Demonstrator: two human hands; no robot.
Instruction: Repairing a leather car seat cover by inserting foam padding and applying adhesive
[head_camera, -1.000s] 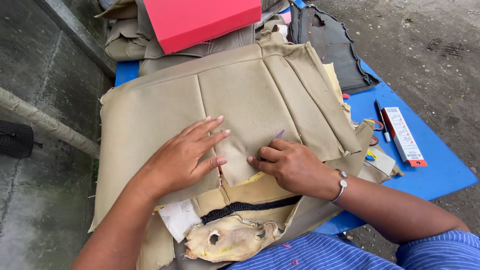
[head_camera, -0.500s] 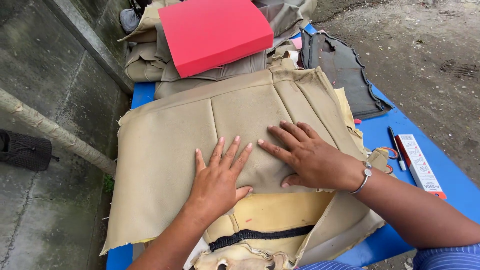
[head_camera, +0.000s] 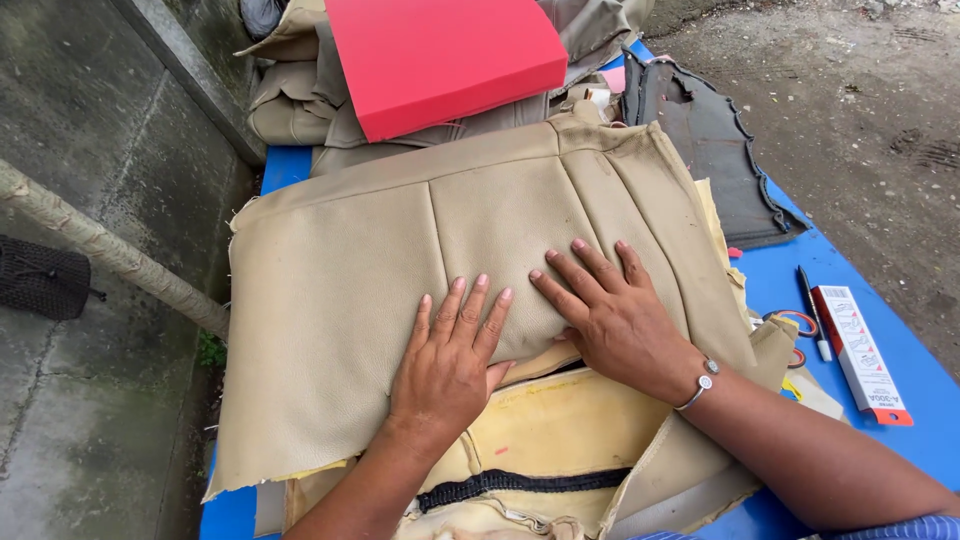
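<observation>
2 hands flat, open, gripping nothing: left hand (head_camera: 447, 365); right hand (head_camera: 610, 320) | beige seat cover (head_camera: 400, 270) long axis left-right

Blue table (head_camera: 905, 455), beige seat cover (head_camera: 380, 270), pen (head_camera: 812, 312), long box (head_camera: 860, 354)

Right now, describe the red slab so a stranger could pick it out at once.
Start at the blue table and the beige seat cover that both hands press flat. Look past its far edge to the heap of folded beige covers. The red slab lies on that heap: flat, plain, the only bright red thing there.
</observation>
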